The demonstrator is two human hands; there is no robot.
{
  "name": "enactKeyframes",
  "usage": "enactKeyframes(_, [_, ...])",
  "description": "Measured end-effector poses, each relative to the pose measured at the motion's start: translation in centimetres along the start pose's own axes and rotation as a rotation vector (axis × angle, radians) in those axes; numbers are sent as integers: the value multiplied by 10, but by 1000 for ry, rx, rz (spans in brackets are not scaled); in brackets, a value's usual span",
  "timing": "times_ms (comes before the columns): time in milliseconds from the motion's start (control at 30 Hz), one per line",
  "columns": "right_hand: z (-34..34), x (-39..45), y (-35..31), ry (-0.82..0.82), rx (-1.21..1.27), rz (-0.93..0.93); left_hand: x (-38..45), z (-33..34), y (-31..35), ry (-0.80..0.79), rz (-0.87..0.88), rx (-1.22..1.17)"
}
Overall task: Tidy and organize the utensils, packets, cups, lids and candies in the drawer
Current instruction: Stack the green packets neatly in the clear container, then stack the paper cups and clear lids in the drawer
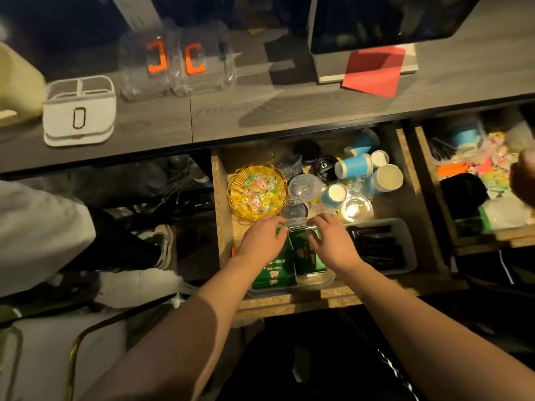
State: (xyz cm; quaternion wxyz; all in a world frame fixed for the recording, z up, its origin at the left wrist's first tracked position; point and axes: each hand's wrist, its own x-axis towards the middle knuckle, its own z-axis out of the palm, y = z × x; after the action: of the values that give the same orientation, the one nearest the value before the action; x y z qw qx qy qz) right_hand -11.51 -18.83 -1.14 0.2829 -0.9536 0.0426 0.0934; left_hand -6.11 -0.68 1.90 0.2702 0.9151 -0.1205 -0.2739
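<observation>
A dim room: a grey wood-grain counter holds a white caddy and a red paper.

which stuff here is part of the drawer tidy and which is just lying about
Part of the job: green packets under both hands (left hand, right hand), yellow candy basket, blue paper cups, clear lids, black utensil tray.

Lying about: white caddy, red paper, clear containers on the counter.

Both bare forearms reach forward side by side; the left hand lies palm down with fingers loosely curved; the right hand likewise, fingers spread and bent.
</observation>
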Motion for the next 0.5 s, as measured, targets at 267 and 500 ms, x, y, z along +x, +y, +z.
enactKeyframes(267, [-47, 24, 54, 56, 38, 197, 39, 5, 48, -19, 16, -60])
enactKeyframes(500, [-84, 65, 118, 196, -58, 339, 99, 40, 73, -62, -51, -31])
